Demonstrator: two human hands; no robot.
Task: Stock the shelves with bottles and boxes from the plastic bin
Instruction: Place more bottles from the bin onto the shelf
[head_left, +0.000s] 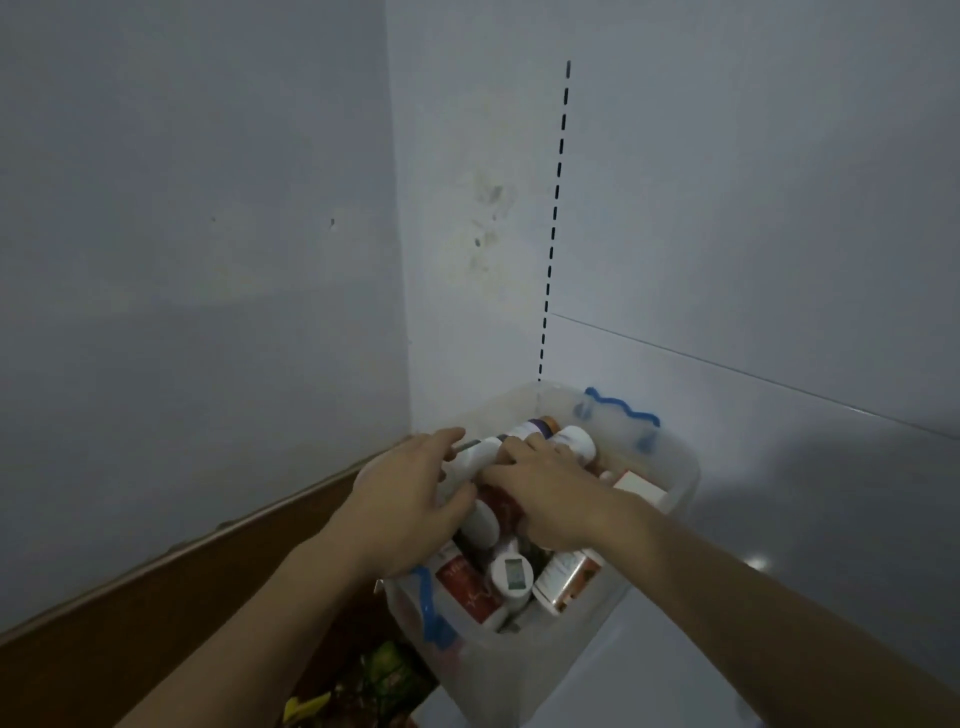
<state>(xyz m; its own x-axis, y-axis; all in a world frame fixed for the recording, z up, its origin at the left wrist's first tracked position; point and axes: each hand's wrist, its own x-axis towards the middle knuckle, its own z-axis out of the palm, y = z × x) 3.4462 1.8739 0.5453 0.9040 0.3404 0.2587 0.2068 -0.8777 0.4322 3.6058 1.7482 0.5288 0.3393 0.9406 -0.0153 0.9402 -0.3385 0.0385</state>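
Bin (670, 483) of clear plastic, with a blue handle (621, 405) on its far side and another (428, 603) on its near side, stands on a pale grey surface (779, 493) in the corner of two pale walls. It is heaped with bottles and boxes lying at all angles. Both hands are over the heap. The left hand (402, 493) reaches in from the left, its fingers loosely bent and its thumb against a white bottle (480, 457) at the top of the pile; whether it truly grips that bottle cannot be told. The right hand (545, 496) lies palm down beside it, its fingers curled over the same white bottle and over a dark red bottle (501, 506) just beneath; its grip is also unclear.

Behind the fingers a purple-banded bottle (535, 427) and a white-capped bottle (574, 441) lie near the far rim. A white box (641, 488) leans at the right wall of the bin. Nearer the camera lie a red-labelled bottle (467, 587), a white cap (511, 571) facing up, and an orange-labelled bottle (566, 577).

A slotted rail (556, 208) runs up the wall behind the bin. A brown wooden ledge (182, 561) slants along the left wall.
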